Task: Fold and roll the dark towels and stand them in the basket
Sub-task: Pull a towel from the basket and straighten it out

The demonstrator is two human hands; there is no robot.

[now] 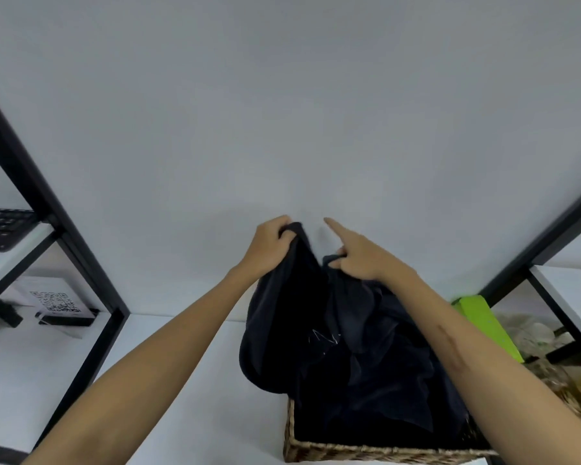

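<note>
Head view looks down on a white table (pixel 188 380) set against a pale wall, with black shelf frames on either side. The wicker basket (pixel 366 453) sits at the near edge, right of centre, and dark cloth fills it in a loose, crumpled heap; no rolled towel can be made out standing inside, though the black folds hide a good deal. One dark towel (pixel 299 323) is raised out of that heap, hanging limp from its top edge above the basket's far side. The left hand (pixel 270 245) has its fingers curled round one upper corner. The right hand (pixel 358 255) pinches the cloth lower and just beside it, with the forefinger sticking out straight towards the wall. Beside the basket on the right lies a green packet (pixel 487 325), on the left shelf a keyboard (pixel 4 228).

By my reckoning the work has hardly started: a towel is only being lifted free, so the spreading, folding, rolling and standing upright all remain, for this towel and apparently for the rest in the heap.
</note>
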